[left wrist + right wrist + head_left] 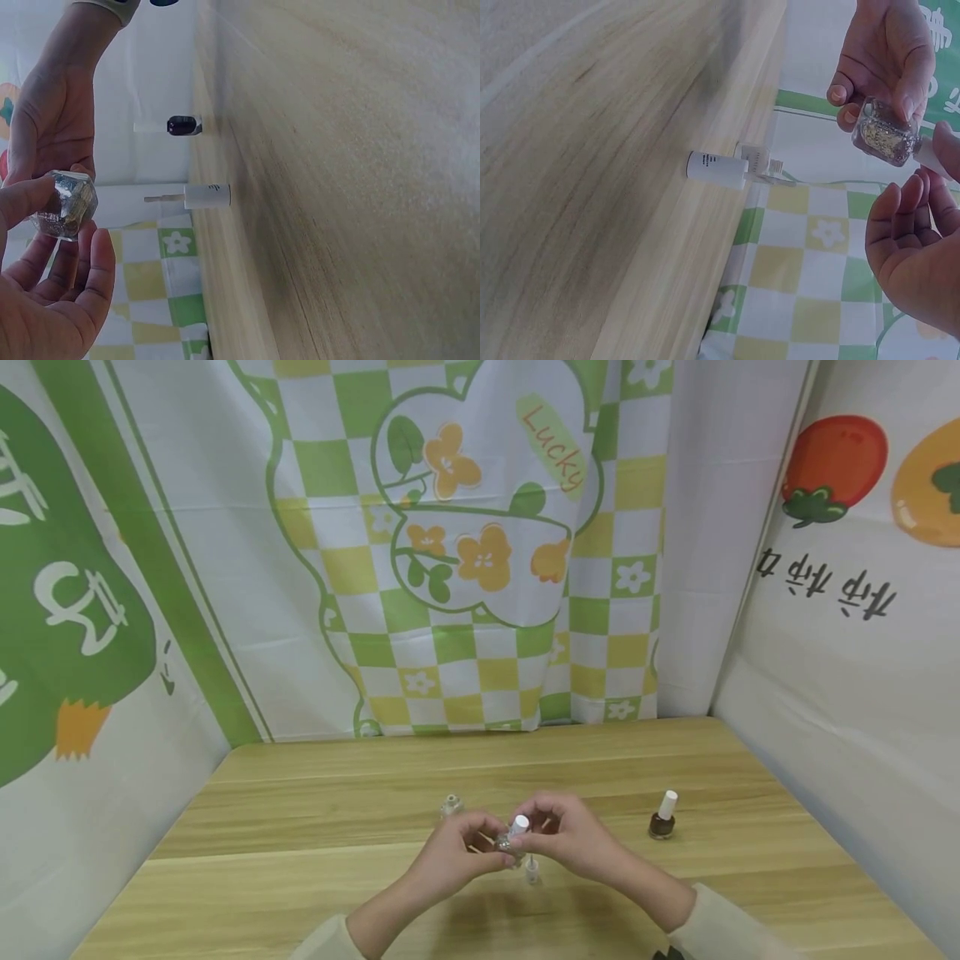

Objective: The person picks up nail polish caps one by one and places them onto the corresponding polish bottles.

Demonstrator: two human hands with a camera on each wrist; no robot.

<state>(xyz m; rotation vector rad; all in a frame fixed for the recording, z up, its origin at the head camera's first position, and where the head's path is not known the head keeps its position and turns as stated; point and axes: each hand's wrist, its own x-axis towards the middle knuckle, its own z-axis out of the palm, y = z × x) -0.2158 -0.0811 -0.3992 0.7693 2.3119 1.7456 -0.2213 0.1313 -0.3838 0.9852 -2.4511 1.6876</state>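
Above the table, my left hand (453,853) holds a small glass nail polish bottle (886,139) with silvery-gold glitter inside, its thumb and fingers against the glass. My right hand (576,837) pinches the bottle's white cap (521,824) between thumb and fingers. The cap sits at the neck of the bottle in the right wrist view. Just below the hands, a separate white cap (208,196) stands on the table with its brush pointing up. Beyond the left hand stands an uncapped clear nail polish bottle (451,805), its lower part hidden in the head view.
A dark nail polish bottle (662,825) with a white cap stands on the wooden table (315,810) to the right. Printed cloths (480,677) hang behind the table and at both sides. A small black object (667,953) shows at the bottom edge.
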